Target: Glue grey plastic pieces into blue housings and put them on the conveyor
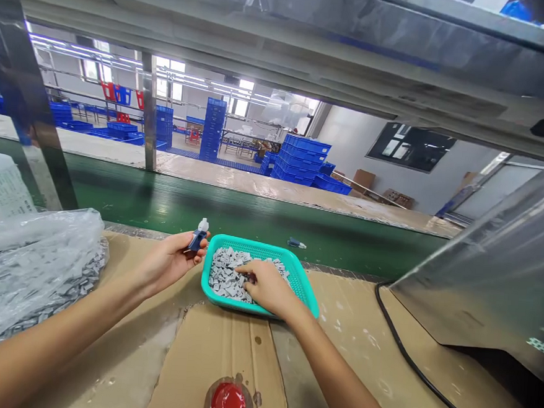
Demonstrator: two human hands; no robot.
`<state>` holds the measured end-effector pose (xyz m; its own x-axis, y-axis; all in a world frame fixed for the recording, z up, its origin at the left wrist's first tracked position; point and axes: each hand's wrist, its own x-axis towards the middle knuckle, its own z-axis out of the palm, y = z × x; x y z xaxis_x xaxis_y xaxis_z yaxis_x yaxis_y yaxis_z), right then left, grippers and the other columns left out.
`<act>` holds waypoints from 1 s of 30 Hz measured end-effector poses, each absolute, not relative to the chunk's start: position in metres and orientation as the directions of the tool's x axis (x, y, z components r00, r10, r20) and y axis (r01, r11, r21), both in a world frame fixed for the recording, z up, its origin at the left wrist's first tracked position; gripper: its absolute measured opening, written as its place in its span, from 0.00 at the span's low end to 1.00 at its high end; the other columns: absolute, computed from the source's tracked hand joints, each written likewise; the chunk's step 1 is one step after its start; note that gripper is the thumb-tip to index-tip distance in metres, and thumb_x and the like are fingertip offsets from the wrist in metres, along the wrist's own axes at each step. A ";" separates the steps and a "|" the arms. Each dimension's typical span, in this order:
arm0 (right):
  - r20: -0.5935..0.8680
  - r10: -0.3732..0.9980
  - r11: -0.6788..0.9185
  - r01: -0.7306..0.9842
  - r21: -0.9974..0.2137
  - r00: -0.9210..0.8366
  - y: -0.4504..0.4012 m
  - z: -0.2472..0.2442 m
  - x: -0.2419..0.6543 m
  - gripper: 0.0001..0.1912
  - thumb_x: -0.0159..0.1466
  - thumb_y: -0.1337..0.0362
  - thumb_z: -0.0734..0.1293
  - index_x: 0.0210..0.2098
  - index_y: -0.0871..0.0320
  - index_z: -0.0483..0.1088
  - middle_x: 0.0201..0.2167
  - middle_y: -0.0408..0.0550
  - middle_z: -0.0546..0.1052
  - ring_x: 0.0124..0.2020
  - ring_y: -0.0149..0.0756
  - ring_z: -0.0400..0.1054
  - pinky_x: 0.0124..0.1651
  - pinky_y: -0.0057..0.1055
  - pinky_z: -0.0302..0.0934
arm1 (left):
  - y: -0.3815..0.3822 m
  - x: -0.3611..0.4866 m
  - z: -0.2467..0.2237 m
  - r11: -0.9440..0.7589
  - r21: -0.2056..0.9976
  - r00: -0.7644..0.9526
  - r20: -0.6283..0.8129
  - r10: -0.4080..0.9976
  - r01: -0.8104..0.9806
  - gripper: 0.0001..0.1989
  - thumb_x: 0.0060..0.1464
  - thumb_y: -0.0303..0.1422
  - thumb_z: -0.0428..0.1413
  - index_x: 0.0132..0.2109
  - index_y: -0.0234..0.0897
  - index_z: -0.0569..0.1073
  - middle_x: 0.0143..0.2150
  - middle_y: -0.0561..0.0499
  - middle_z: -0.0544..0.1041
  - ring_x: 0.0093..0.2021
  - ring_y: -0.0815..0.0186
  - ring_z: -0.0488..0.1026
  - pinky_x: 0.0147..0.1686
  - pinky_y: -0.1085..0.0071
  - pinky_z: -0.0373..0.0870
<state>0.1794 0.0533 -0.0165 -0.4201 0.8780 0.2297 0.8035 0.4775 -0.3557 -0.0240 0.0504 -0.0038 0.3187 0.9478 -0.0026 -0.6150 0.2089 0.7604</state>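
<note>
My left hand is closed round a dark blue part with a translucent white tip pointing up, just left of the green basket. The turquoise basket holds a heap of small grey plastic pieces. Over that heap, my right hand reaches in with thumb and forefinger apart, the fingertips touching the pieces. Whether a piece sits between those fingers cannot be made out. Another dark part with a pale tip lies on the green belt behind the basket.
A clear bag of grey pieces and a white bottle stand at left. A red dish rests on cardboard in front. At right are a black cable and a metal housing. A metal shelf hangs overhead.
</note>
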 end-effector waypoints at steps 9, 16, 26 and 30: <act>0.226 0.909 0.415 0.823 -0.388 -0.352 0.058 -0.020 0.185 0.11 0.49 0.73 0.65 0.31 0.60 0.75 0.24 0.48 0.74 0.25 0.35 0.65 0.30 0.28 0.56 | 0.060 -0.025 -0.013 0.156 0.795 0.312 0.044 0.949 -0.586 0.09 0.47 0.27 0.50 0.36 0.27 0.70 0.29 0.49 0.65 0.27 0.73 0.62 0.27 0.77 0.63; 0.277 0.920 0.384 0.780 -0.494 -0.277 0.058 -0.022 0.190 0.15 0.54 0.73 0.60 0.38 0.59 0.73 0.34 0.50 0.76 0.33 0.38 0.66 0.37 0.30 0.56 | 0.057 -0.019 -0.015 0.125 0.868 0.298 0.027 0.954 -0.481 0.11 0.47 0.28 0.53 0.41 0.31 0.70 0.39 0.47 0.70 0.38 0.69 0.67 0.40 0.76 0.65; 0.255 0.953 0.299 0.637 -0.710 -0.163 0.066 -0.032 0.193 0.16 0.51 0.73 0.60 0.37 0.62 0.72 0.24 0.47 0.74 0.23 0.33 0.67 0.27 0.28 0.60 | 0.111 -0.047 -0.024 -0.396 0.740 0.136 0.387 0.912 0.544 0.19 0.48 0.38 0.49 0.48 0.36 0.64 0.45 0.44 0.69 0.43 0.60 0.67 0.44 0.65 0.63; 0.197 0.971 0.240 0.547 -0.802 -0.137 0.065 -0.032 0.194 0.16 0.51 0.76 0.56 0.34 0.64 0.72 0.22 0.47 0.74 0.21 0.30 0.69 0.25 0.25 0.63 | 0.161 -0.069 -0.030 -0.346 0.177 0.298 0.252 0.921 0.921 0.19 0.50 0.31 0.42 0.48 0.32 0.65 0.45 0.42 0.68 0.45 0.59 0.65 0.43 0.68 0.62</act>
<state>0.1938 0.0653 -0.0317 -0.1369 0.9709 0.1967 0.5465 0.2396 -0.8024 -0.0693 0.1612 -0.0299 0.2975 0.9210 0.2515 0.9213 -0.3460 0.1772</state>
